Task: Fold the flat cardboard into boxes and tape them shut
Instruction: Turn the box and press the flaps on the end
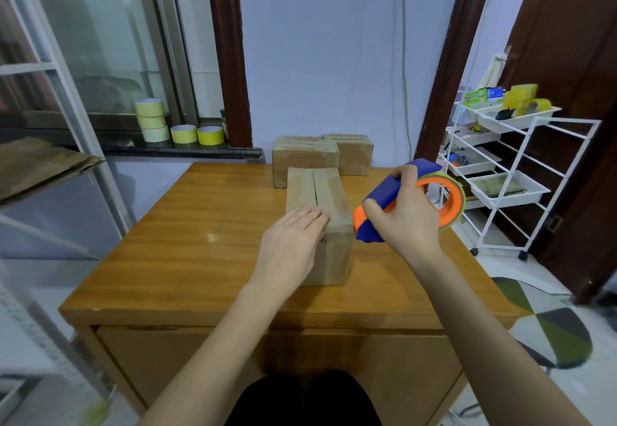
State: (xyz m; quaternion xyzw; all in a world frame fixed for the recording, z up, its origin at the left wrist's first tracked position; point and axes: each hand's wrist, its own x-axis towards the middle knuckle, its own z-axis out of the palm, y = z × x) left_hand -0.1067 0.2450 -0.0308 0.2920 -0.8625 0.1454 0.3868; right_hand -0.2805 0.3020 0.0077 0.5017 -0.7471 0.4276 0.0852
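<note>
3 boxes sit on the table: 1 near the middle with its top seam unsealed, 2 at the far edge. 5 tape rolls rest on the far-left sill, 3 stacked and 2 beside them. No writing is readable. The left hand lies flat, fingers straight, on the near box's top corner. The right hand grips 1 blue-and-orange dispenser just right of that box, seemingly above the table.
</note>
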